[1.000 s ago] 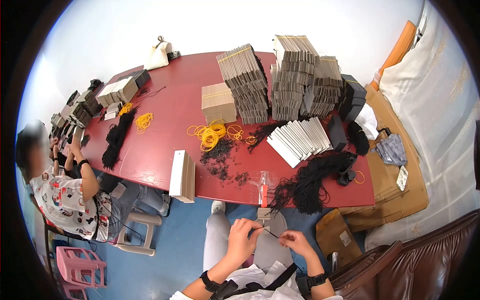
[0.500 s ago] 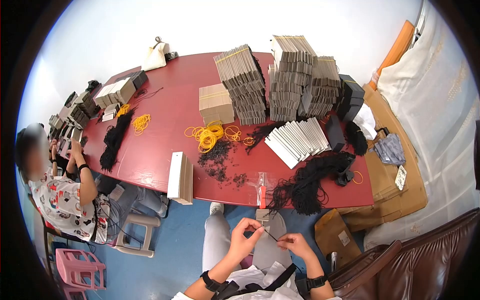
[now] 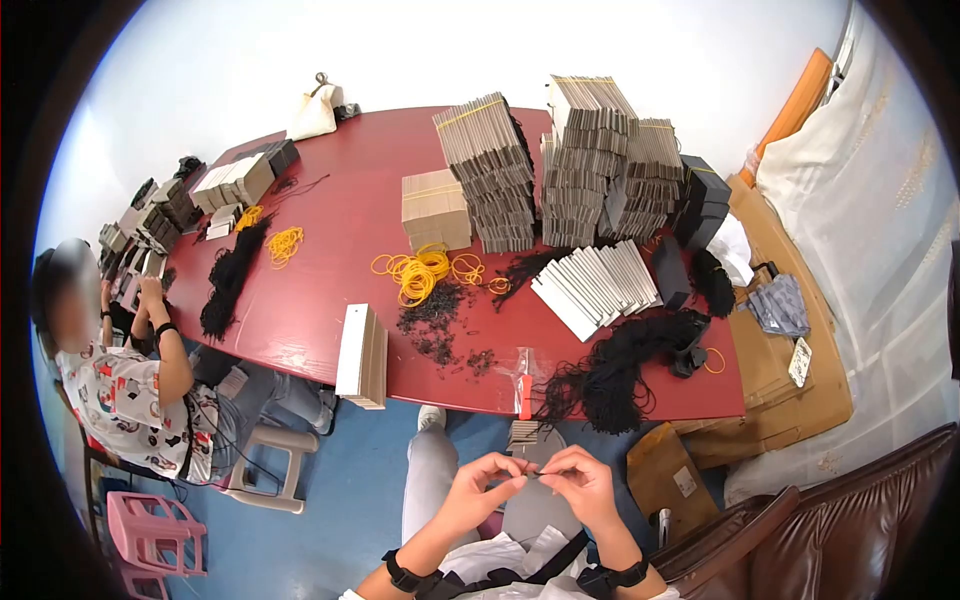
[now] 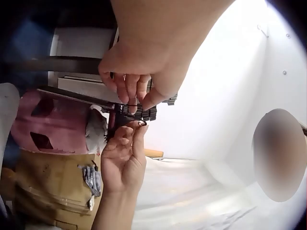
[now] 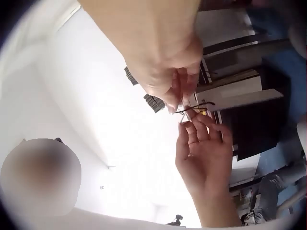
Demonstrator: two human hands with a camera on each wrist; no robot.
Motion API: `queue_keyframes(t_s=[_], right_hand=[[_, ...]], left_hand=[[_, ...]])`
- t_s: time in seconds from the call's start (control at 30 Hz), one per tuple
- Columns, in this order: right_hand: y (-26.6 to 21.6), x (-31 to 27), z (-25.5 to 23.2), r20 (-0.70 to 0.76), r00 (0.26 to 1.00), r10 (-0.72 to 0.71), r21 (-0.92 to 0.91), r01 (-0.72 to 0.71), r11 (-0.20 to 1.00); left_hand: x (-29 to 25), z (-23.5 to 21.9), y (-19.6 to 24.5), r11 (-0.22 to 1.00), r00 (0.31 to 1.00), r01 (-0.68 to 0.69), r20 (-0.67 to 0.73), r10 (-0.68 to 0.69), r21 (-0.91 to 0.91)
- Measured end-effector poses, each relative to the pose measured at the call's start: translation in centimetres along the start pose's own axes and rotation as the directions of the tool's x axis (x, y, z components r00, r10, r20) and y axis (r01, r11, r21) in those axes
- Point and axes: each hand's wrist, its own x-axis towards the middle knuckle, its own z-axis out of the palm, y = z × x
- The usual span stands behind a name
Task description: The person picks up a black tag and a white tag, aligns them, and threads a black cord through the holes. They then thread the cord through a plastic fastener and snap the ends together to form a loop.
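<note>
Over the person's lap the two hands meet at the fingertips. My left hand (image 3: 478,492) pinches a thin black cord (image 5: 207,104) between thumb and fingers. The right hand (image 3: 588,486) pinches the same cord just opposite, its thumb and index fingertip close to the left ones. A small dark loop (image 4: 143,123) shows at the right fingertips in the left wrist view. Most of the cord is hidden behind the fingers. Beyond the hands, a small stack of grey boards (image 3: 523,433) sits by the table edge.
On the red table (image 3: 330,180) are a black cord bundle (image 3: 620,375), fanned white boards (image 3: 597,287), small black pieces (image 3: 432,325), yellow rubber bands (image 3: 420,272) and tall board stacks (image 3: 490,170). A white block of boards (image 3: 362,355) stands at the edge. Another person (image 3: 130,390) sits left.
The hands were apart with the black cord stretched between them. Now the right hand has moved in and up to the left fingertips, and the cord shows less.
</note>
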Motion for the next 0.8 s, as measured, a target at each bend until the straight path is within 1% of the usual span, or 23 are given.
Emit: queue_keyframes(t_s=[0.03,0.07,0.1,0.13,0.2,0.23,0.27,0.3,0.33,0.37,0.4,0.43,0.5,0.53,0.6,0.67,0.73,0.77,0.8], right_hand=[[-0.3,0.2,0.4,0.001,1.0,0.0,0.001,0.0,1.0],[-1.0,0.3,0.8,0.026,0.995,-0.096,-0.182,0.099,0.978],[-1.3,0.3,1.0,0.069,0.981,-0.184,-0.356,0.196,0.914],[-1.1,0.2,1.0,0.071,0.981,-0.183,-0.355,0.196,0.914],[-0.4,-0.3,0.9,0.052,0.995,-0.08,-0.271,0.091,0.958],[-0.4,-0.4,0.8,0.053,0.995,-0.08,-0.27,0.091,0.958],[-0.3,-0.4,0.7,0.051,0.998,-0.047,-0.097,0.052,0.994],[-0.4,-0.4,0.6,0.054,0.998,-0.014,0.079,0.01,0.997],[-0.5,-0.4,0.4,0.056,0.998,-0.013,0.081,0.008,0.997],[-0.6,-0.2,0.3,0.176,0.983,-0.051,0.034,0.046,0.998],[-0.8,-0.1,0.2,0.294,0.952,-0.083,-0.009,0.089,0.996],[-0.9,-0.4,0.5,0.291,0.953,-0.082,-0.009,0.088,0.996],[-0.7,-0.9,2.3,0.362,0.932,-0.036,-0.028,0.05,0.998],[-0.5,-0.9,2.8,0.35,0.936,-0.043,-0.058,0.068,0.996],[-0.4,-0.9,3.6,0.336,0.939,-0.07,-0.042,0.09,0.995],[-0.3,-0.9,3.7,0.32,0.943,-0.097,-0.031,0.112,0.993],[-0.2,-0.9,3.7,0.326,0.94,-0.097,-0.158,0.156,0.975],[-0.1,-1.1,3.8,0.327,0.94,-0.097,-0.158,0.156,0.975],[0.1,-1.6,4.0,0.275,0.961,-0.045,-0.024,0.053,0.998]], left_hand=[[-0.2,0.2,0.0,1.0,1.0,-0.001,-0.001,0.001,0.001],[-0.4,0.5,-0.1,1.0,1.0,-0.022,-0.014,0.022,0.016],[-0.7,0.6,-0.1,0.999,0.999,-0.044,-0.027,0.044,0.031],[-0.8,0.7,0.2,0.999,0.999,-0.044,-0.03,0.045,0.031],[-0.8,0.8,1.1,0.942,0.993,-0.057,-0.081,0.088,0.331],[-0.8,0.8,1.8,0.942,0.993,-0.057,-0.081,0.088,0.331],[-0.7,0.7,2.6,0.9,0.989,-0.1,-0.053,0.135,0.425],[-0.7,0.7,3.4,0.847,0.984,-0.142,-0.021,0.178,0.512],[-0.7,0.9,4.3,0.847,0.984,-0.14,-0.023,0.177,0.513],[-0.7,1.1,5.1,0.824,0.98,-0.183,0.033,0.196,0.536],[-0.6,1.3,5.8,0.8,0.973,-0.226,0.09,0.213,0.556],[-0.5,1.7,6.4,0.8,0.973,-0.226,0.092,0.211,0.555],[-0.1,2.1,7.4,0.835,0.971,-0.239,0.121,0.207,0.496],[0.0,2.1,7.7,0.834,0.971,-0.239,0.12,0.207,0.498],[0.1,2.0,8.3,0.899,0.98,-0.2,0.081,0.183,0.39],[0.4,1.5,8.4,0.906,0.98,-0.197,0.071,0.184,0.375],[0.6,1.3,8.4,0.921,0.984,-0.178,0.043,0.175,0.346],[0.6,1.2,8.4,0.921,0.984,-0.178,0.042,0.175,0.346],[0.7,1.1,8.3,0.933,0.988,-0.155,0.04,0.15,0.325]])
